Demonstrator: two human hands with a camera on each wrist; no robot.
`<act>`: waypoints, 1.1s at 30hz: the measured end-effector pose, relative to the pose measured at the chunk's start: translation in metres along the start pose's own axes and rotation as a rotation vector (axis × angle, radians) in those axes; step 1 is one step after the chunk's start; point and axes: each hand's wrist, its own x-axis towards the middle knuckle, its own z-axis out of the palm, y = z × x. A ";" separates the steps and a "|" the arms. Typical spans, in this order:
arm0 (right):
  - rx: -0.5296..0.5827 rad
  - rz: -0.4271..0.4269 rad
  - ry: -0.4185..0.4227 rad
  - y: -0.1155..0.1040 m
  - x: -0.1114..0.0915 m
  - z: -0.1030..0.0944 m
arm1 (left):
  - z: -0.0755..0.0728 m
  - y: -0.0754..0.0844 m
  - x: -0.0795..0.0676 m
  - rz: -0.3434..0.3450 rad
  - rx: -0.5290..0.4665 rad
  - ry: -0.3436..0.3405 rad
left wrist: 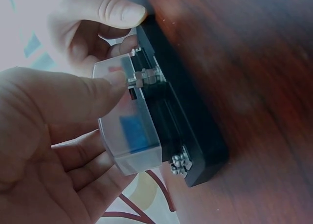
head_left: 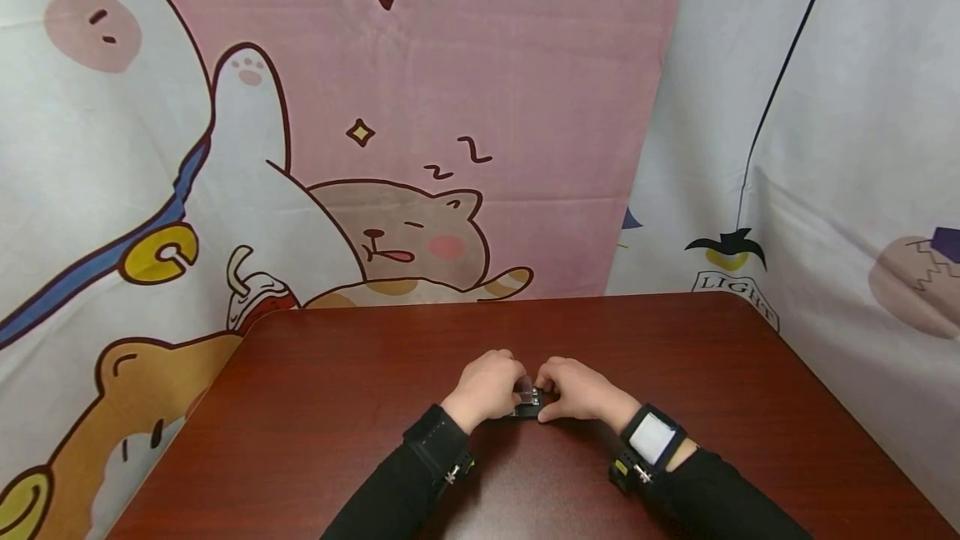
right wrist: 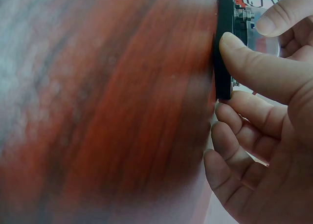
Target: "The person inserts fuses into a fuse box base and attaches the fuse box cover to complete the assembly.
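A small black rectangular base [left wrist: 195, 126] lies on the brown table, with metal screw terminals [left wrist: 181, 164] along its top. On the base is a clear plastic cover [left wrist: 139, 160], through which blue and red patches show. My left hand [head_left: 487, 388] pinches this cover, thumb on the near face and fingers behind it, as the left wrist view shows. From the other side my right hand [head_left: 581, 390] grips the end of the base between thumb and forefinger. Its other fingers curl loosely beside the table surface in the right wrist view.
The brown wooden table [head_left: 337, 432] stretches out around both hands. Behind it hangs a cloth [head_left: 555, 148] printed with cartoon animals, and white printed cloth [head_left: 847, 148] covers the right side. Dark straps with small devices circle both wrists.
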 end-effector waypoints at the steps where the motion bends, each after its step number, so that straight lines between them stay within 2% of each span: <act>1: 0.002 0.000 0.001 0.000 0.000 0.000 | 0.000 0.000 0.000 -0.001 0.003 -0.001; 16: 0.003 -0.003 0.000 -0.002 -0.001 -0.002 | 0.004 0.000 0.000 -0.011 0.024 0.005; 33: 0.006 0.009 -0.005 0.001 0.001 0.001 | 0.007 0.000 0.002 -0.032 0.026 -0.027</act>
